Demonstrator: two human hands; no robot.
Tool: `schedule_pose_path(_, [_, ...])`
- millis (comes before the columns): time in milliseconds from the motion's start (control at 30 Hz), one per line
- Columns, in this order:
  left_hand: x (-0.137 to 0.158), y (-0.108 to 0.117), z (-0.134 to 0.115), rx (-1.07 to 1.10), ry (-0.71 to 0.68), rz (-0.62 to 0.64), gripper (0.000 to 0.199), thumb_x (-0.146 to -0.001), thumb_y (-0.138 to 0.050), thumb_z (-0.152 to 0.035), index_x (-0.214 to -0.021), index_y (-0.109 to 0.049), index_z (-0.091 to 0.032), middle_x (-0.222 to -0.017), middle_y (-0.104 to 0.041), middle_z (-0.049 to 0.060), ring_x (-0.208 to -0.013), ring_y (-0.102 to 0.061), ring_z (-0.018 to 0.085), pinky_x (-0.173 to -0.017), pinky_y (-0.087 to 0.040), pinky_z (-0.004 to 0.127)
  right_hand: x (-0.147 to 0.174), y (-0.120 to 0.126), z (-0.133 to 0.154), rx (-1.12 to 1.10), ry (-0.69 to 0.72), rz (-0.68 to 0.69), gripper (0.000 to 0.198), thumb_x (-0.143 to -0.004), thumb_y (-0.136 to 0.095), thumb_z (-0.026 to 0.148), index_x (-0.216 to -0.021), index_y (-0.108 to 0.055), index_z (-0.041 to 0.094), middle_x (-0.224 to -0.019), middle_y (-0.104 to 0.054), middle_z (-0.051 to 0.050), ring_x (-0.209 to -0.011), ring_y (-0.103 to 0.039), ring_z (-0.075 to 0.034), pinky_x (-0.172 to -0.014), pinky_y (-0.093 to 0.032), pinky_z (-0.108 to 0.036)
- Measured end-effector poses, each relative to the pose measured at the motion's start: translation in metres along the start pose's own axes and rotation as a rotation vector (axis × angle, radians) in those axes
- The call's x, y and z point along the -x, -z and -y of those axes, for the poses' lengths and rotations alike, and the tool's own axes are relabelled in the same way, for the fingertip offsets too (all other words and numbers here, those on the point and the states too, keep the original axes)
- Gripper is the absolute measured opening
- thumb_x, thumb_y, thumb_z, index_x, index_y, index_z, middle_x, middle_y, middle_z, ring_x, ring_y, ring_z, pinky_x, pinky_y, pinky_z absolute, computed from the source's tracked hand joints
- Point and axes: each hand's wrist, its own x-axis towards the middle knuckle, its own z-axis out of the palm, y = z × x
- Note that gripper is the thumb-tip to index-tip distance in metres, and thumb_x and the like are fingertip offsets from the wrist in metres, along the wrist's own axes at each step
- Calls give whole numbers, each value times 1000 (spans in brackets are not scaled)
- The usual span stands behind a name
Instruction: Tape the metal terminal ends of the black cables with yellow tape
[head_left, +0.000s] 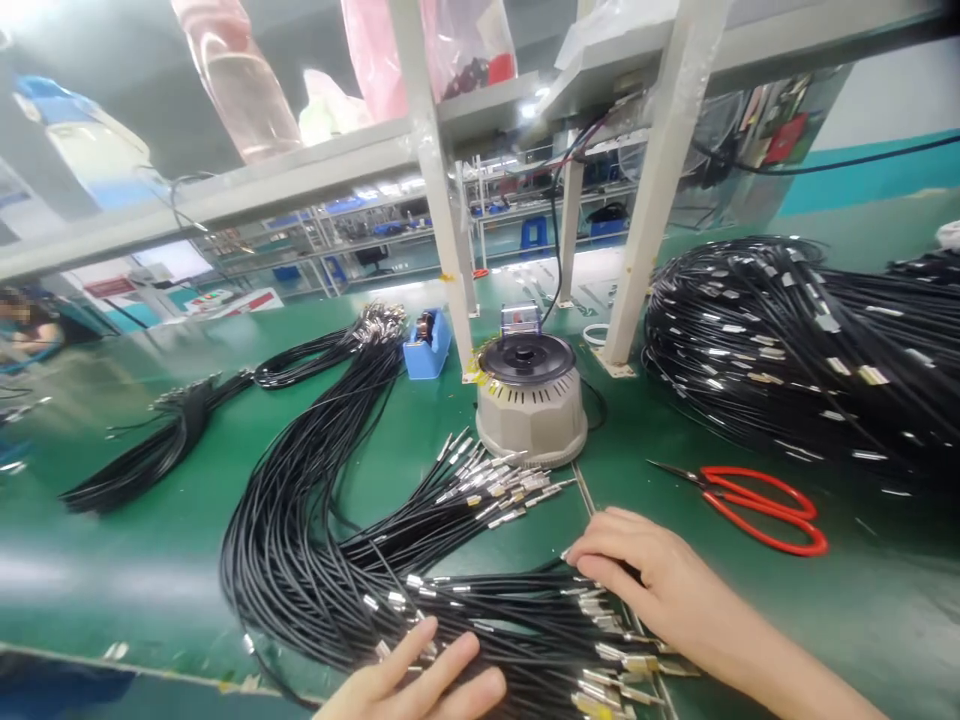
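A thick bundle of black cables (285, 530) with silver metal ends curves across the green table. My left hand (424, 680) lies over the near part of this bundle with its fingers spread. Just above the bundle's right end, my right hand (645, 565) pinches one black cable (556, 563) close to its silver tip, with thumb and forefinger together. Between my hand and the grey machine, another group of silver cable ends (495, 485) fans out on the table.
Red-handled scissors (772, 510) lie to the right. A round grey machine (529, 415) with a black top stands beside a blue tape dispenser (426, 348). A large coil of black cables (780, 350) is at the right. White shelf posts (637, 230) rise behind.
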Motion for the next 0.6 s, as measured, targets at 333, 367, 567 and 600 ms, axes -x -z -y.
schedule_pose_path(333, [-7,-1,2,359,131,-143,39,-102,-43,-27,-140,-45,-15,-132,-63,5,-130,-49,16,-115,-33,34,0,-2,2,-34,-34,-19,25,-96,-51,23,-81,-71,21,-82,-71,-1,-83,-65,-19,-76,-48,-31])
schedule_pose_path(367, [-13,-1,4,356,156,-137,42,-99,-49,-25,-140,-44,-18,-136,-60,7,-130,-50,21,-110,-40,38,0,-2,2,-36,-38,-18,26,-96,-51,23,-81,-71,21,-81,-71,-1,-83,-65,-19,-76,-48,-31])
schedule_pose_path(567, [-52,2,19,535,304,218,61,-85,-65,-28,-141,-43,-17,-146,-49,8,-126,-53,28,-97,-49,43,-4,5,-2,-35,-57,15,27,-97,-51,30,-81,-71,23,-80,-71,1,-78,-67,-15,-70,-50,-24])
schedule_pose_path(600, [-53,0,18,518,264,173,59,-87,-63,-32,-141,-43,-17,-146,-49,9,-125,-54,27,-97,-49,42,-5,7,-2,-23,-61,11,27,-98,-49,30,-83,-71,24,-82,-71,2,-78,-67,-14,-70,-50,-23])
